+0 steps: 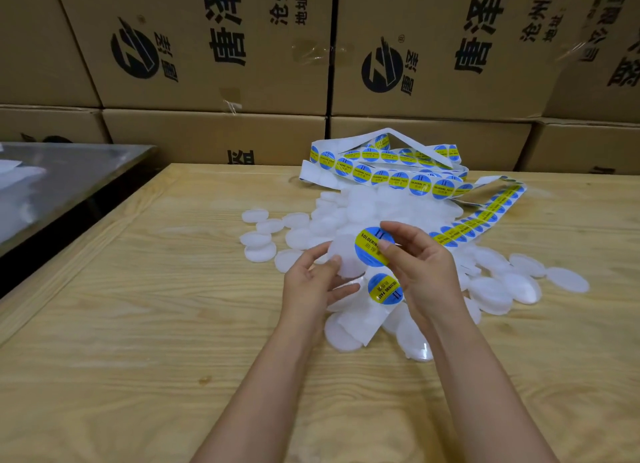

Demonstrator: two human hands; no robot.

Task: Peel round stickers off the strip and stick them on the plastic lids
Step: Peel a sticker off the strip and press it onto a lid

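My left hand (313, 286) holds a white translucent plastic lid (343, 256) above the wooden table. My right hand (420, 265) pinches a round blue and yellow sticker (370, 246) at its right edge, and the sticker overlaps the lid's right side. Just below, the white backing strip (367, 318) hangs down with one more sticker (383, 288) on it. The rest of the sticker strip (391, 175) lies looped at the back of the table. A pile of bare lids (363, 208) is spread around and behind both hands.
The work surface is a pale wooden table (156, 324). A metal table (65, 171) with white material stands to the left across a dark gap. Stacked cardboard boxes (214, 46) form a wall along the back.
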